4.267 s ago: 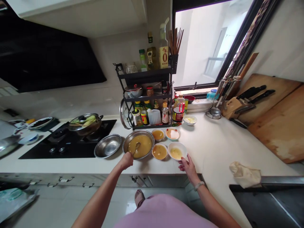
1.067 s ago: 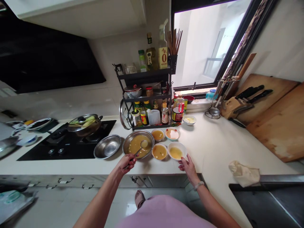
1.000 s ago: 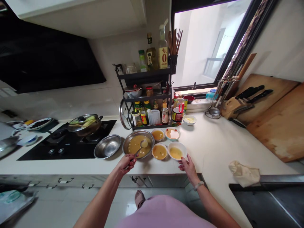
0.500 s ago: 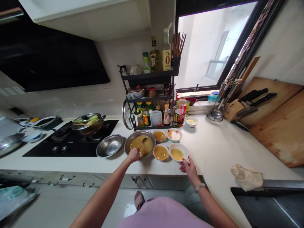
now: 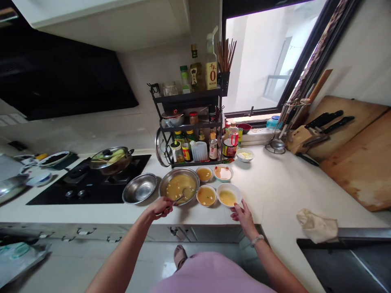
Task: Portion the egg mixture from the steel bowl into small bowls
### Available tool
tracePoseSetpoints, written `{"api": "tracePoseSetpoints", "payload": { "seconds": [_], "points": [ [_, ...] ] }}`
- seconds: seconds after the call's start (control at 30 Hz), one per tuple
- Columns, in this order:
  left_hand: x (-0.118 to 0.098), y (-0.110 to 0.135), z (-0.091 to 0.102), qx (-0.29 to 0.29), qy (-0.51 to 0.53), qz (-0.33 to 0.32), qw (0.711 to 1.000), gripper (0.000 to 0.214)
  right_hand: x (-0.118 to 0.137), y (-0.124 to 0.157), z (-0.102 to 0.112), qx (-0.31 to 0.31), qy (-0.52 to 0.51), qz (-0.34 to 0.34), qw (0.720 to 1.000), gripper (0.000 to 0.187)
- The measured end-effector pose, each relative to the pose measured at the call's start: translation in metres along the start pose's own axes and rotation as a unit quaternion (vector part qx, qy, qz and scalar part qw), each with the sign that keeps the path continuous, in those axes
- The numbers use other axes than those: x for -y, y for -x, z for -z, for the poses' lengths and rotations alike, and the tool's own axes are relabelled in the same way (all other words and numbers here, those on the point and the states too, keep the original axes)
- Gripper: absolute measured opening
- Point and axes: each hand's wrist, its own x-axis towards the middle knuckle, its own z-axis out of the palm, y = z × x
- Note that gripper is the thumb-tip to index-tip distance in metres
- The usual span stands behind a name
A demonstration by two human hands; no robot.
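Slanting from L grip (image 5: 161, 206), spoon (image 5: 186, 193) points rt & fwd, within basin (image 5: 162, 186).

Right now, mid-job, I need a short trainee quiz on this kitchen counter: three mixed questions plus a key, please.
1. True or false: the left hand grips a silver metal spoon.

2. Which thing does the right hand touch?
A) the crumpled beige cloth
B) the round white bowl of pale yellow liquid
C) the black-handled knives

3. Fill the blank: the shiny round steel basin beside the black glass cooktop sits to the ____ of the wide steel basin of yellow soup, as the person sees it.

Key: 1 true; 2 B; 3 left.
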Motion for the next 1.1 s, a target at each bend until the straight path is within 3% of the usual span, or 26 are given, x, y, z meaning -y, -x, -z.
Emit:
{"api": "tracePoseSetpoints", "payload": {
  "seconds": [0.23,0.57,0.83,1.1],
  "points": [
    [0.011,0.006,0.002,-0.022,0.166,-0.015,0.986,0.018,-0.001,0.0,0.0,0.006,-0.001,-0.001,1.0,0.077],
    [-0.007,0.024,-0.012,-0.006,0.222,-0.012,0.975,0.012,-0.006,-0.003,0.001,0.007,-0.001,-0.001,1.0,0.079],
    [-0.034,0.033,-0.059,0.064,0.193,-0.022,0.979,0.018,-0.003,0.0,0.001,0.007,-0.014,0.002,1.0,0.083],
    [-0.049,0.018,-0.115,0.111,0.107,-0.028,0.988,0.019,-0.002,0.0,0.0,0.008,-0.008,-0.001,1.0,0.081]
  ]
}}
